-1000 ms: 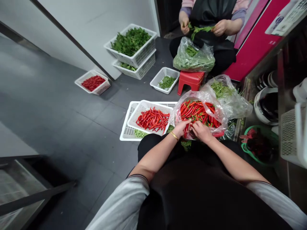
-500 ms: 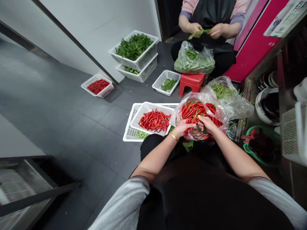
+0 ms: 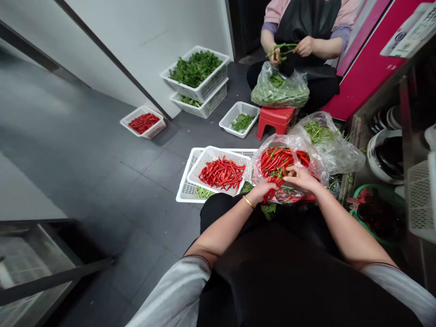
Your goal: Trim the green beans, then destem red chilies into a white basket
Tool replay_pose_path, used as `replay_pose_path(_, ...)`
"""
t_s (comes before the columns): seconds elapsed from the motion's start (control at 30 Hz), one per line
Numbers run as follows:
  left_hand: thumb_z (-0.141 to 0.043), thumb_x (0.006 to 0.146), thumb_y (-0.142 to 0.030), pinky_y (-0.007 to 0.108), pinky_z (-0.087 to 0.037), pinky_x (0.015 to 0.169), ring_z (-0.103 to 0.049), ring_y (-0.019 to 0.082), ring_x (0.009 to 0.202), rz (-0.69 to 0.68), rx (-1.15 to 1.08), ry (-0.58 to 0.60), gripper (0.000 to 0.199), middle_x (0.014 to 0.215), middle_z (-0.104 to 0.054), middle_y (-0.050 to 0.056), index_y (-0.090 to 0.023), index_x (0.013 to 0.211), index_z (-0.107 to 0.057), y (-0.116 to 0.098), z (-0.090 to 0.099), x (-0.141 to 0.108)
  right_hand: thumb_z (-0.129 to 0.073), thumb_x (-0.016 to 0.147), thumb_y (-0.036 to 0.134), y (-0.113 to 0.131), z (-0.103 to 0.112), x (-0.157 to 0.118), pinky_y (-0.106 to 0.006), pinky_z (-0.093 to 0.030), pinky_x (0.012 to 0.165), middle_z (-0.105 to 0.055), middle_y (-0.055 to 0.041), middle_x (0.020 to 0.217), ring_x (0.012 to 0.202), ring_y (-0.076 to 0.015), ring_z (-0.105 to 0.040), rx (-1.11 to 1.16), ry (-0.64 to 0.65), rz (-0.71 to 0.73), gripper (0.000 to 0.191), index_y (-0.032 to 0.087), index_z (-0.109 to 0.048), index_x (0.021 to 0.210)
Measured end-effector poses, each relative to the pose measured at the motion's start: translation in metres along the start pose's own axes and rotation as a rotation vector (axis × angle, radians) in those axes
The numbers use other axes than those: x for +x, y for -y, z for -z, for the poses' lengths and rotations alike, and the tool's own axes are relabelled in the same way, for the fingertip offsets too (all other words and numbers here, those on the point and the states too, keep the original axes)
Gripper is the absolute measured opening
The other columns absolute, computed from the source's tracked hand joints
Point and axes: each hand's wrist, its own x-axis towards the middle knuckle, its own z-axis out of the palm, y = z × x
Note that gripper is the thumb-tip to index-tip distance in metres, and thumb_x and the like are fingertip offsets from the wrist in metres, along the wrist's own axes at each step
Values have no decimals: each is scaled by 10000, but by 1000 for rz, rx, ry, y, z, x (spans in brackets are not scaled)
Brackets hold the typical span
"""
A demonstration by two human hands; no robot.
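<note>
In front of my lap lies a clear plastic bag (image 3: 254, 167) full of red chili peppers (image 3: 277, 159) with green stems. My left hand (image 3: 264, 189), with a gold bangle at the wrist, is closed around several red chilies at the bag's near side. Just right of it, my right hand (image 3: 299, 178) is over the peppers, thumb and fingers pinched at the stem end of a chili. To the left, a white basket (image 3: 195, 170) of loose red chilies rests on a larger white basket (image 3: 183, 190), where some green pods show.
Across from me a person holds green stems above a plastic bag of greens (image 3: 262, 95) on a red stool (image 3: 275, 119). White baskets of leaves (image 3: 218, 81) are stacked by the wall; a small basket of chilies (image 3: 153, 131) stands left. A green basin (image 3: 361, 190) is at right.
My right hand has lifted slightly and moved right, away from my left hand. The other person's hands have shifted on the green stems. The whole view has moved a little.
</note>
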Motion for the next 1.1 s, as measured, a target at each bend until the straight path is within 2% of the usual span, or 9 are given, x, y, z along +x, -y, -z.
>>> replay_pose_path(0.13,-614,582,-68,202,-309,417,-459,84,397,33,150,97,101,525,-625,15,-125,665,-624,-6,1,0,-397,953,535,20,-20,-6,-262,-450,545,-622,-26,623,527,-152,-564,236,-5,144,438,172,-602,818)
replay_pose_path(0.23,-578,630,-125,210,-265,381,-455,100,375,184,18,147,35,489,-599,40,-121,637,-613,-3,-2,2,-359,987,449,28,-32,-7,-275,-458,629,-671,-105,772,690,-200,-629,-156,-200,168,417,161,-613,826)
replay_pose_path(0.37,-605,667,-150,218,-302,389,-474,101,392,307,-118,168,57,504,-589,37,-103,672,-637,1,-7,1,-312,1001,278,36,-19,13,-312,-469,702,-642,-206,1052,879,-257,-650,-689,-163,51,369,89,-615,1094)
replay_pose_path(0.53,-802,578,-129,243,-448,548,-515,99,493,-65,-183,15,260,552,-587,-15,-125,783,-643,-8,8,0,-301,974,153,65,6,66,-361,-489,794,-511,-186,1298,1044,-278,-594,-844,-85,195,446,215,-518,1359)
replay_pose_path(0.67,-806,592,-145,262,-476,651,-536,107,572,-275,-41,-190,254,624,-600,-22,-140,775,-630,-21,32,18,-362,959,145,68,15,90,-353,-481,807,-576,-183,1200,1026,-278,-600,-868,46,260,368,158,-654,1183)
replay_pose_path(0.77,-766,630,-118,253,-472,733,-564,117,682,-447,189,-285,206,749,-647,-4,-151,799,-652,-29,39,37,-404,966,193,45,23,75,-333,-467,776,-639,-189,1058,925,-255,-630,-858,90,306,312,105,-684,1072)
replay_pose_path(0.9,-793,625,-137,262,-460,826,-586,147,803,-539,401,-101,268,821,-665,14,-155,873,-693,-27,27,53,-434,976,307,13,29,28,-311,-463,749,-684,-155,948,854,-229,-641,-532,-1,332,325,123,-695,915)
replay_pose_path(1.0,-837,600,-206,258,-463,804,-583,139,770,-504,360,69,295,808,-662,14,-133,844,-688,-21,16,51,-503,930,490,1,25,4,-275,-470,632,-672,-61,761,670,-176,-627,34,60,274,383,173,-675,803)
replay_pose_path(1.1,-875,550,-268,272,-483,779,-589,128,719,-390,197,109,410,789,-668,13,-121,882,-684,-15,15,42,-606,810,637,-3,17,3,-257,-433,490,-554,16,572,448,-115,-496,564,149,191,472,168,-664,796)
